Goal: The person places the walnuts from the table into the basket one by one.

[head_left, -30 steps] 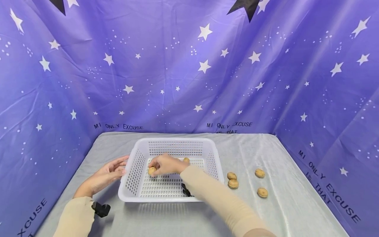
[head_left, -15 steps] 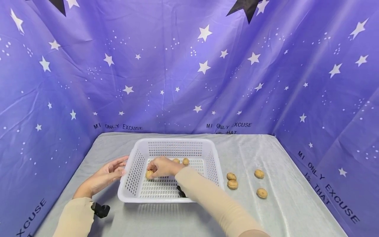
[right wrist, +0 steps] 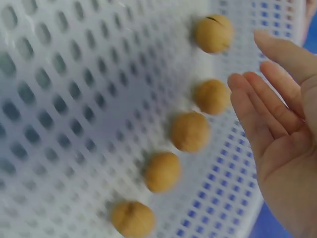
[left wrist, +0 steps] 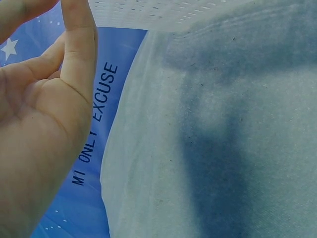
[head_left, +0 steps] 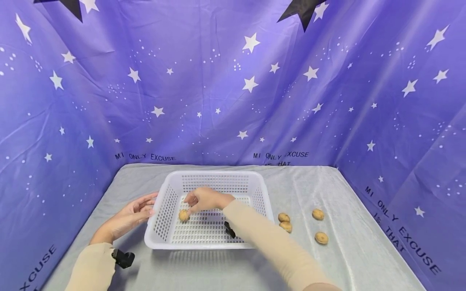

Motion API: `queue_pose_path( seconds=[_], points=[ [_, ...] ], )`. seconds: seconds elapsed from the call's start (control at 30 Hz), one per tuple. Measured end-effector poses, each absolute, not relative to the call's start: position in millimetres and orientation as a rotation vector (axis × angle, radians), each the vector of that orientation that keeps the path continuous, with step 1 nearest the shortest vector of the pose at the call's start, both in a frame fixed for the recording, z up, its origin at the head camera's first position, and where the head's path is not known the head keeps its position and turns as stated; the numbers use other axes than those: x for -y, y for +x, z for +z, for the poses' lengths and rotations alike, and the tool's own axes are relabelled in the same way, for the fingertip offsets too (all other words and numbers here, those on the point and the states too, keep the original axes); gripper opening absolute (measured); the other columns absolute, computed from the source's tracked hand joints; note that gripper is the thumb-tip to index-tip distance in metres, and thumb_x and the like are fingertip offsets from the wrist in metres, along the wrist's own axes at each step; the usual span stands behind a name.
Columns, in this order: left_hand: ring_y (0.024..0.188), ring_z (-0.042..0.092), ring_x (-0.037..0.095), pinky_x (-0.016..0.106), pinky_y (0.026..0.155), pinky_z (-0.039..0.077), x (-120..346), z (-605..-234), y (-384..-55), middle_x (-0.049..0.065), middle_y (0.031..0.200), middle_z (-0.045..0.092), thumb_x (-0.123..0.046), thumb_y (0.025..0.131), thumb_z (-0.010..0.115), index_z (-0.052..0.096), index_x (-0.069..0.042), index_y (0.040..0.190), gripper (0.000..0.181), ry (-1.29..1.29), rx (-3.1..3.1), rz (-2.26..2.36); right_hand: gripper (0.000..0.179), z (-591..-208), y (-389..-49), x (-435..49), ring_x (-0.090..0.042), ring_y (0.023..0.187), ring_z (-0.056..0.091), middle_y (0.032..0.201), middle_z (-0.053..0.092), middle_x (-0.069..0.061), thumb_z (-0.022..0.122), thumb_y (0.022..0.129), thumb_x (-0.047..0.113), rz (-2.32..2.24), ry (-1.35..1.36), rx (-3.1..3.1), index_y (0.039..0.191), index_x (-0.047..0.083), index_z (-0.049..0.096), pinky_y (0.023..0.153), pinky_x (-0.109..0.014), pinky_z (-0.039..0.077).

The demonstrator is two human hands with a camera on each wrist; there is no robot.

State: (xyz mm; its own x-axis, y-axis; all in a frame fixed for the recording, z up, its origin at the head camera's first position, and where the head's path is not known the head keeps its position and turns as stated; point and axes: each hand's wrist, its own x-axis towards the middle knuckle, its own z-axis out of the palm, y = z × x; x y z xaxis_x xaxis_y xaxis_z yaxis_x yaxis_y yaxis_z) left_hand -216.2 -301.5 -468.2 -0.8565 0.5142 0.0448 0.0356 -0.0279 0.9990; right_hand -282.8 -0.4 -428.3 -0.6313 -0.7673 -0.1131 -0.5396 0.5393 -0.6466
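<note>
A white perforated plastic basket [head_left: 204,246] stands on the cloth-covered table. My left hand [head_left: 127,217] touches the basket's left side with its fingers fairly straight. Inside the basket my right hand [head_left: 207,199] hovers with thumb and fingers spread, nothing between them. Just left of its thumb, a walnut [head_left: 183,215] lies on the basket floor. The right wrist view has several walnuts lined up along the basket wall, among them a walnut with a dark crack [right wrist: 214,33] near the right hand's fingertips; in the head view the hand and sleeve hide most of this row.
Right of the basket, two walnuts lie close together, the nearer walnut [head_left: 285,226] partly behind the other. Farther right lie a back walnut [head_left: 318,214] and a front walnut [head_left: 321,237]. A purple star-printed curtain [head_left: 214,101] encloses the table [head_left: 196,270] at the back and sides.
My right hand has set the walnut down toward the left front of the basket floor, let go of it and drawn back a little to the right. The left hand has stayed put.
</note>
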Motion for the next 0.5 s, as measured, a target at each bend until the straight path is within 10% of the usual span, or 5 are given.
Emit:
queue_pose_path(
  seconds=[0.5],
  points=[
    [0.113,0.062,0.017,0.034,0.095,0.052,301,-467,-216,0.015,0.135,0.055,0.008,0.100,0.050,0.013,0.011,0.154,0.066,0.563,-1.923,1.932,0.041,-378,-280,-46,-0.009,0.105,0.064,0.118,0.069,0.005,0.079,0.088,0.022,-0.815,-1.096,-2.395,0.127,0.013,0.067,0.090,-0.022,0.051]
  ],
)
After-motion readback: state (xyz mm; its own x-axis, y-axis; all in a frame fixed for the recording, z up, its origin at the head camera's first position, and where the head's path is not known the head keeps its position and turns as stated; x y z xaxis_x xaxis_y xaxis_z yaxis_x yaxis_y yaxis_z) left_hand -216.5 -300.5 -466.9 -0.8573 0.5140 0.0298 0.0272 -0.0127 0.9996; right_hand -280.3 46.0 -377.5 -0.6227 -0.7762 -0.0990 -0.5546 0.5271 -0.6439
